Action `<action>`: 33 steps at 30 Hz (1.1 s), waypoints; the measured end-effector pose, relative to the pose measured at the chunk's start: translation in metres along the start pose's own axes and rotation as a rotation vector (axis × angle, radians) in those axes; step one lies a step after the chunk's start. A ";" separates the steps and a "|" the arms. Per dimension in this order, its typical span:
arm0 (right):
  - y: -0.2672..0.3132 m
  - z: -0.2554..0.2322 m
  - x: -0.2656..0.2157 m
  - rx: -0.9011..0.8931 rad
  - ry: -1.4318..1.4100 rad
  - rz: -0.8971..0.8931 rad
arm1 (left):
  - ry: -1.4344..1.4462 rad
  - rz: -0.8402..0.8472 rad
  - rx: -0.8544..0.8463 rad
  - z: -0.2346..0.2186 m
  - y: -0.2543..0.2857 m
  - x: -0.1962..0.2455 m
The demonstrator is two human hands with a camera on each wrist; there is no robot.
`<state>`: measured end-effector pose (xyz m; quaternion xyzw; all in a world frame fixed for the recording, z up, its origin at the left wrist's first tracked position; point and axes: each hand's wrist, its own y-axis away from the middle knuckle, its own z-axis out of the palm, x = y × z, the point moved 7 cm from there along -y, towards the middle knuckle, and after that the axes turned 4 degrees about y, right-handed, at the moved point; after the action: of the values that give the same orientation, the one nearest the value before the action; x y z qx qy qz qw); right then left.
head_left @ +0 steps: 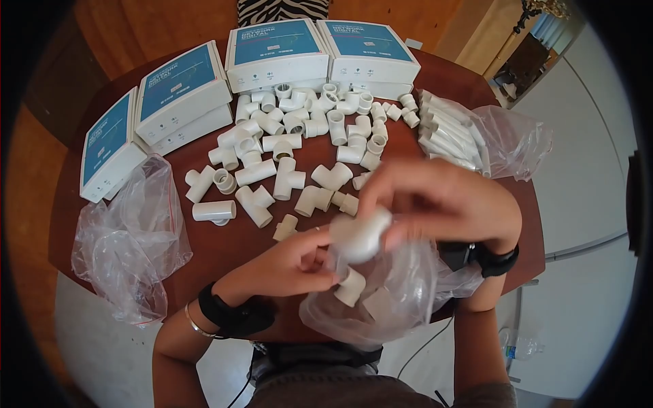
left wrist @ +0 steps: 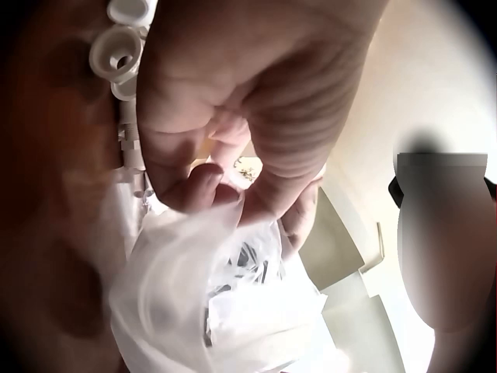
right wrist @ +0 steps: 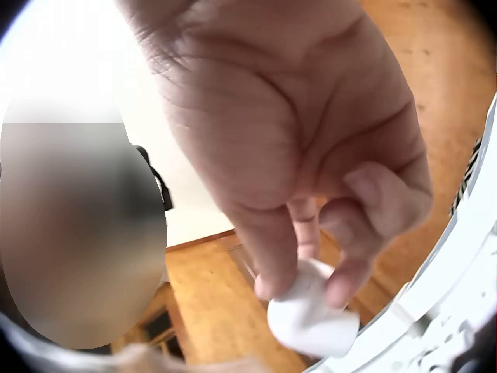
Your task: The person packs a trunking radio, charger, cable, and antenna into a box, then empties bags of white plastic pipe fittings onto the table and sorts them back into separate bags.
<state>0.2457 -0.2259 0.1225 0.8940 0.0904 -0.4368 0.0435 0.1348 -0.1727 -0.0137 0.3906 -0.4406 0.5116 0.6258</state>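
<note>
My right hand (head_left: 442, 200) pinches a white plastic pipe elbow (head_left: 364, 238) between thumb and fingers, slightly blurred in the head view. The right wrist view shows the same elbow (right wrist: 311, 315) at the fingertips. Just left of it, my left hand (head_left: 289, 265) holds the rim of a clear plastic bag (head_left: 408, 299) near the table's front edge. In the left wrist view, thumb and fingers pinch the edge of that bag (left wrist: 178, 295). Inside the bag lies a cream pipe fitting (head_left: 350, 287), with another pale piece beside it. The elbow overlaps the bag's mouth in the head view.
Many white pipe tees and elbows (head_left: 289, 178) spread over the brown table (head_left: 211, 262). Several blue-and-white boxes (head_left: 275, 54) line its back and left. A crumpled clear bag (head_left: 132, 238) lies at left; bagged white tubes (head_left: 449, 132) lie at back right.
</note>
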 end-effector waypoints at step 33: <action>-0.078 -0.051 0.168 0.510 0.635 0.228 | -0.245 -0.074 0.053 -0.013 -0.011 -0.017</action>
<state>0.3707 -0.1207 0.0214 0.9705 -0.1114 -0.1405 -0.1610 0.1462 -0.1671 -0.0347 0.4826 -0.4852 0.4479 0.5754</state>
